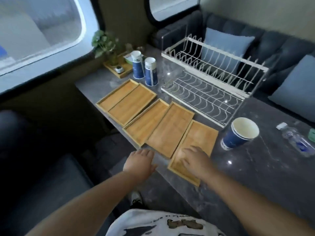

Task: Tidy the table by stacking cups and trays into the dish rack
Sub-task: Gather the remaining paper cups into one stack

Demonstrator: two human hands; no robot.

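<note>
Step 1, nothing racked yet: right hand point(192, 160) flat, fingers spread on nearest tray point(196, 143) at table's near edge, left hand point(139, 162) open & empty beside it; next imo grip tray rim w/ both, lift to dish rack point(211, 82).

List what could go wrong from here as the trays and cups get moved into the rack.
1. The wooden trays overlap and sit at the table edge; lifting the nearest tray under the right hand could nudge its neighbour toward the drop.
2. The stacked cups beside the dish rack lean; a passing arm might tip them.
3. The plastic bottle lies on its side and could roll if bumped.
</note>
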